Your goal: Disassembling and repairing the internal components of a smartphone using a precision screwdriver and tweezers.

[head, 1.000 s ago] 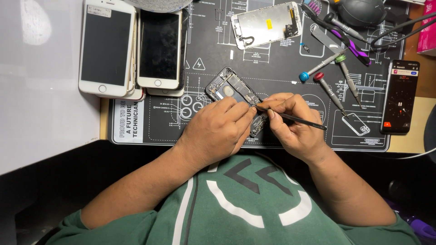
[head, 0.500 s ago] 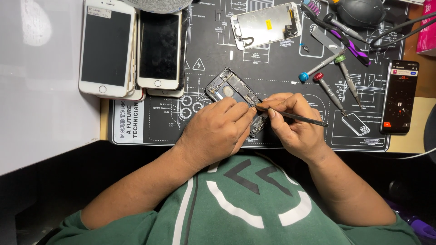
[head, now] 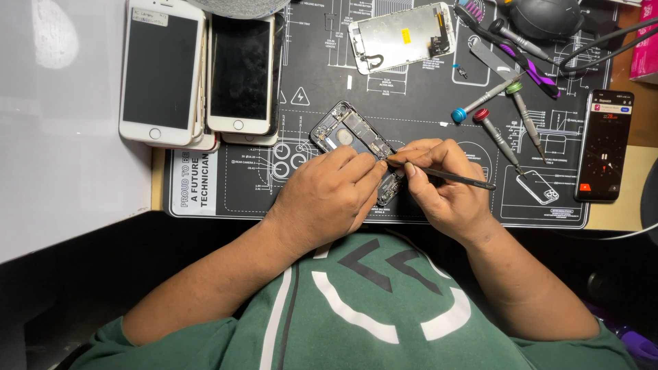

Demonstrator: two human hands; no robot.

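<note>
1. The left hand (head: 329,199) lies curled over the near end of the opened phone (head: 353,140); its fingers (head: 367,171) are close together, pressing the phone down on the dark work mat (head: 308,75).
2. The right hand (head: 445,195) has its fingers (head: 421,154) clamped on a thin black tool (head: 452,177); the tip meets the phone just beside the left fingertips.
3. The phone lies tilted mid-mat, near the table's front edge.

We have one view only: head camera, worn by person, looking steeply down over green shirt chest onto counter (head: 617,219). We sit close, arm's reach. Far counter edge lies at frame top, person's body at bottom. Black printed rubber work mat (head: 322,68) fills upper frame. No second view shares scene.
</note>
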